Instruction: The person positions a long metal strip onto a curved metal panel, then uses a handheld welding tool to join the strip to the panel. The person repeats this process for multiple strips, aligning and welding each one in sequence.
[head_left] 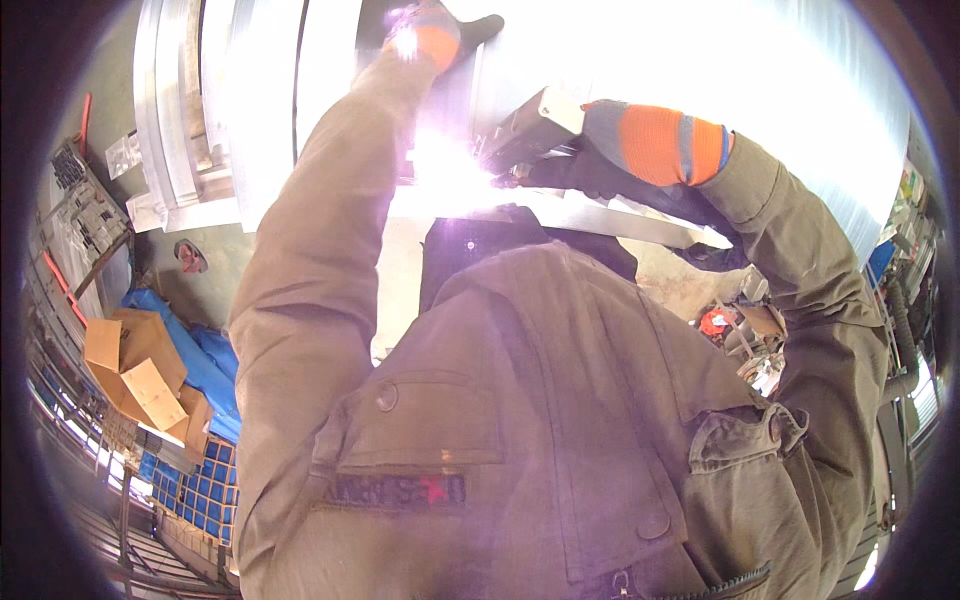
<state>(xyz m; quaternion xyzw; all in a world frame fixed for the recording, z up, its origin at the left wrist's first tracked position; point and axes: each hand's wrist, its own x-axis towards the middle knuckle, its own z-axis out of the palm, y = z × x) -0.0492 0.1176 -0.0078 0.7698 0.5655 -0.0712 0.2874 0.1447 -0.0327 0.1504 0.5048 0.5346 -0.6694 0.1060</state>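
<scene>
My right hand [655, 145], in an orange and grey glove, is closed around a grey, box-shaped welding torch [535, 125]. An intense white-violet flare [445, 168] burns at the torch's left end, hiding its tip and the spot beneath. Below it runs the near edge of a large, shiny metal sheet [800, 110], largely washed out by the glare. Farther off, at the upper edge, my left hand [430, 40] rests on the metal in a matching glove. Its dark thumb sticks out to the right, apart from the other fingers, which are partly lost in glare.
Long metal profiles [170, 110] lie at the left. Lower left, an opened cardboard box [140, 365] sits beside blue sheeting [215, 350] and a blue crate with a yellowish grid [205, 480]. Mixed scrap with a red item [716, 321] lies on the floor at right.
</scene>
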